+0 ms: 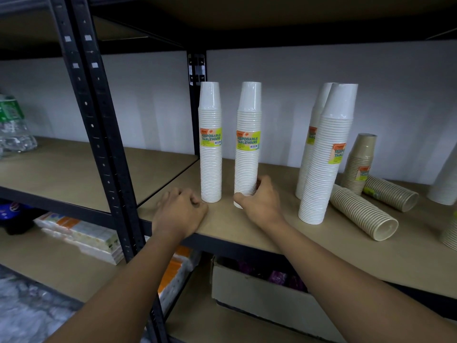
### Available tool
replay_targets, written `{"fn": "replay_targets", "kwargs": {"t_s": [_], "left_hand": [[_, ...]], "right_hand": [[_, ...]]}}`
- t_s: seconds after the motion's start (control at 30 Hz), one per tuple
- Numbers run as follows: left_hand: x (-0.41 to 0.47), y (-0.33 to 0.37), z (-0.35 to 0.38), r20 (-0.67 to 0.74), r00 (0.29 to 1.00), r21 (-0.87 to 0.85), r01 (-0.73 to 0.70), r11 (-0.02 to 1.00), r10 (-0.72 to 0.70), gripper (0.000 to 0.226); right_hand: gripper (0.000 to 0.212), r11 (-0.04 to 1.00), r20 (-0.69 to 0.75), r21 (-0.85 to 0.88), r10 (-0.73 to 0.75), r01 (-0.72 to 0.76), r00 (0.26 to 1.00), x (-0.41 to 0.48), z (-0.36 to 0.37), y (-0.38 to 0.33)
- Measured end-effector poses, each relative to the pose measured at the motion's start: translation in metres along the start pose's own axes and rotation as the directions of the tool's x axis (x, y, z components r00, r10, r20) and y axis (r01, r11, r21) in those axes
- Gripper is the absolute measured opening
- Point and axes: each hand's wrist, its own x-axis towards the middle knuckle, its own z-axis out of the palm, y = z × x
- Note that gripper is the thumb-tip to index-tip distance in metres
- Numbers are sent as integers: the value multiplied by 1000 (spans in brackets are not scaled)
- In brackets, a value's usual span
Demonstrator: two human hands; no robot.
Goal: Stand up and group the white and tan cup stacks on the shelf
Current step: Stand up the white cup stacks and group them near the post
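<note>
Two white cup stacks stand upright side by side at the shelf's left: one (210,149) by the corner post, a second (247,144) to its right. My right hand (259,201) grips the base of that second stack. My left hand (181,210) rests curled on the shelf board just left of the first stack, holding nothing. Two more white stacks (324,159) stand upright further right, one behind the other. A tan stack (359,164) stands behind them. Two tan stacks lie on their sides: one (364,212) near the front, another (390,193) behind it.
The brown shelf board (247,233) has a dark metal front edge and a black upright post (108,149) at left. More cups show at the right edge (447,181). A cardboard box (259,288) sits on the shelf below. Bottled water (12,127) sits on the left bay.
</note>
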Motion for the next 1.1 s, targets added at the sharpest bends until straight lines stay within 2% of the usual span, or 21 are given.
{"fn": "replay_targets", "kwargs": {"t_s": [0.2,0.27,0.33,0.4,0.43,0.5,0.6,0.67,0.73,0.87,1.1], "left_hand": [[-1,1,-2,12,1000,-4,3,1000,-3,21],[-1,1,-3,15,1000,-5,-2,1000,2,21],[-1,-1,-4,30,999,-13,-9,1000,10,21],[1,-3,-5,72,997,-46,-18,999,21,19],[2,-4,-7,94,995,-74,-24,997,31,18],[5,-7,-13,118,992,-124,-29,992,44,18],[10,-18,-22,86,996,-109,-26,994,35,14],[13,-27,-26,78,996,-76,-29,997,35,16],[16,-33,-27,95,994,-66,-44,997,50,21],[18,-38,-21,115,987,-30,-107,994,110,28],[20,-41,-14,105,990,-24,-92,995,94,34]], "right_hand": [[64,1000,3,-3,21,-21,1000,0,-1,1],[72,1000,-68,0,0,0,998,-6,-3,-2],[69,997,-218,-8,-76,76,973,-21,-5,-9],[53,977,-326,6,-201,215,924,-42,-6,-21],[45,960,-322,23,-256,278,911,-53,-4,-29],[39,936,-220,76,-319,343,922,-73,7,-42],[53,954,-48,128,-267,271,962,-81,37,-55],[67,972,-19,116,-203,204,979,-76,56,-62],[76,981,-57,54,-184,187,981,-67,72,-65],[81,986,-112,-83,-155,147,981,-46,92,-67],[79,998,-169,-21,-57,54,984,-15,106,-67]]}}
